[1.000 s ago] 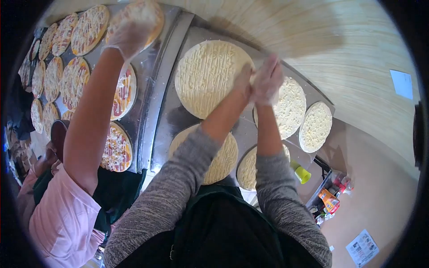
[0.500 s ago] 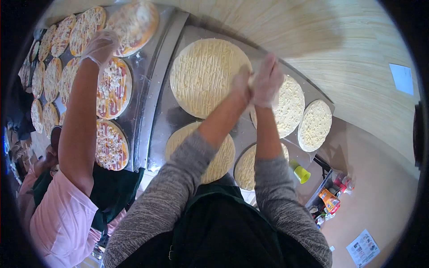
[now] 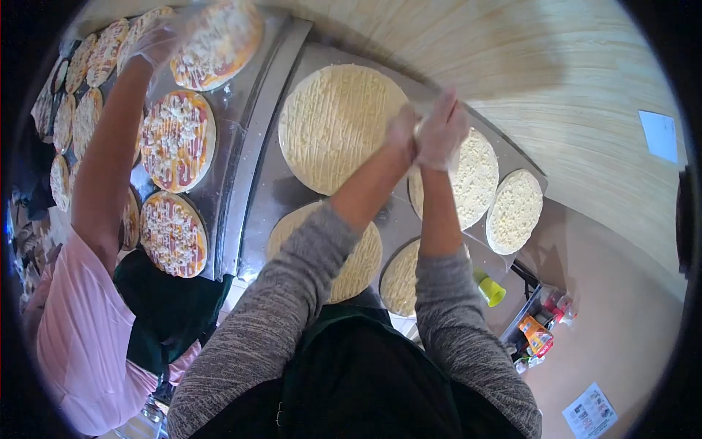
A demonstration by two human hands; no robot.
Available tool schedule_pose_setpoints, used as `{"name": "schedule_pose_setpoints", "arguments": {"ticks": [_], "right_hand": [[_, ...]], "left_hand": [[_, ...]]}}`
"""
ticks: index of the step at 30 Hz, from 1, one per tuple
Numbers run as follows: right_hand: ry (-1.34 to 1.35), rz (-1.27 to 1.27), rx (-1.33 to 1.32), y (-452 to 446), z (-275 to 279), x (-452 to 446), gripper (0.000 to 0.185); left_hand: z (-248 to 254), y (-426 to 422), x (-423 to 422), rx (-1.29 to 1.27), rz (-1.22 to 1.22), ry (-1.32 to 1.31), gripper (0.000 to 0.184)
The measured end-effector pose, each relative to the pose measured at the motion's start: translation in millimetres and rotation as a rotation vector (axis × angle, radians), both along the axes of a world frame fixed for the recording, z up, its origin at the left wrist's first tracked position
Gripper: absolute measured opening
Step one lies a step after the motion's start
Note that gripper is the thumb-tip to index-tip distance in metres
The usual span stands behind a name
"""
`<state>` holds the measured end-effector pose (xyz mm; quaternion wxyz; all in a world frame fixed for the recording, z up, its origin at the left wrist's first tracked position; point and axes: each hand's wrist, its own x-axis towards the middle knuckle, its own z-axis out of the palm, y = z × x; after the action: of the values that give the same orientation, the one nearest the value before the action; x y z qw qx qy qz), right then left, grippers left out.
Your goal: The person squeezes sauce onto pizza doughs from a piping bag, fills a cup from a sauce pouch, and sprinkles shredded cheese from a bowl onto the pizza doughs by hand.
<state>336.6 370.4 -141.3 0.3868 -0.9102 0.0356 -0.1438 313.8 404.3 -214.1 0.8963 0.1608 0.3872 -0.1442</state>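
Observation:
My left hand (image 3: 404,132), smeared by motion, meets my right hand (image 3: 442,133) above the right edge of a large pale round base (image 3: 340,121) with thin cream-coloured lines over it. Both hands wear clear gloves. The fingers of my right hand are pressed together; whatever lies between the hands is too hidden to name. Just beyond my right wrist is a base with white crumbly topping (image 3: 477,179), with a similar one (image 3: 515,212) farther right. Under my forearms lie two more pale bases, one at the left (image 3: 358,260) and one at the right (image 3: 399,282).
At the left, a co-worker's gloved hand (image 3: 156,42) is over a second metal table (image 3: 228,128) with several topped pizzas (image 3: 174,234). A wooden wall (image 3: 585,88) rises behind my table. A yellow-green cup (image 3: 491,291) and a shelf with packets (image 3: 537,336) are at the right.
My hands stay together in nearly the same place, the left one having shifted slightly. The co-worker's hand has swung left, then up, and the nearer pizzas there carry more white topping.

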Motion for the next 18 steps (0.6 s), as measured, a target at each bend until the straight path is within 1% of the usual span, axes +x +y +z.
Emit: {"name": "schedule_pose_setpoints", "arguments": {"ticks": [2,4,5,6,7,9,10,11,12,13,14,15,17,18], "right_hand": [[0.249,0.050,0.110,-17.7,6.0,-45.7,0.045],[0.371,0.000,0.174,-18.3,18.3,-95.3,0.043],[0.370,0.003,0.178,-19.9,17.1,-96.5,0.043],[0.391,0.050,0.126,-23.8,15.9,-98.7,0.042],[0.413,0.094,0.073,-27.8,15.3,-101.0,0.042],[0.208,0.048,0.109,-19.3,7.8,-60.1,0.041],[0.107,0.040,0.096,-9.7,11.7,-34.9,0.041],[0.012,0.031,0.080,-2.1,14.9,-15.0,0.041],[0.019,0.032,0.077,0.9,11.0,-2.4,0.041],[-0.020,0.005,0.037,2.0,7.2,6.9,0.041],[-0.062,-0.026,-0.003,1.7,5.9,9.9,0.041],[0.035,-0.005,0.041,-3.6,7.8,-2.0,0.041],[0.198,0.028,0.116,-22.6,4.9,-46.0,0.041],[0.267,0.040,0.148,-31.4,-0.3,-68.4,0.041]], "left_hand": [[10.6,-12.2,-53.8,-0.016,0.003,-0.007,0.040],[21.5,-19.0,-92.4,-0.027,0.016,-0.012,0.042],[26.3,-21.5,-102.7,-0.029,0.017,0.055,0.043],[27.7,-24.1,-110.5,-0.032,0.014,0.127,0.044],[5.1,-26.9,-110.3,-0.157,0.020,0.007,0.042],[-29.9,-32.1,-70.3,-0.249,0.053,-0.081,0.041],[50.8,-5.1,-37.5,0.000,0.117,0.054,0.041],[50.2,3.2,-13.2,0.006,0.074,0.009,0.042],[43.8,6.8,4.1,0.009,0.031,-0.032,0.043],[40.7,4.1,1.5,0.005,0.031,-0.022,0.043],[38.2,1.7,-0.7,0.083,-0.018,0.047,0.043],[37.6,0.4,0.1,0.163,-0.067,0.107,0.044],[-60.1,-44.2,-56.0,0.541,-0.164,-0.153,0.044],[-26.8,-39.9,-80.2,0.204,-0.103,-0.060,0.046]]}}
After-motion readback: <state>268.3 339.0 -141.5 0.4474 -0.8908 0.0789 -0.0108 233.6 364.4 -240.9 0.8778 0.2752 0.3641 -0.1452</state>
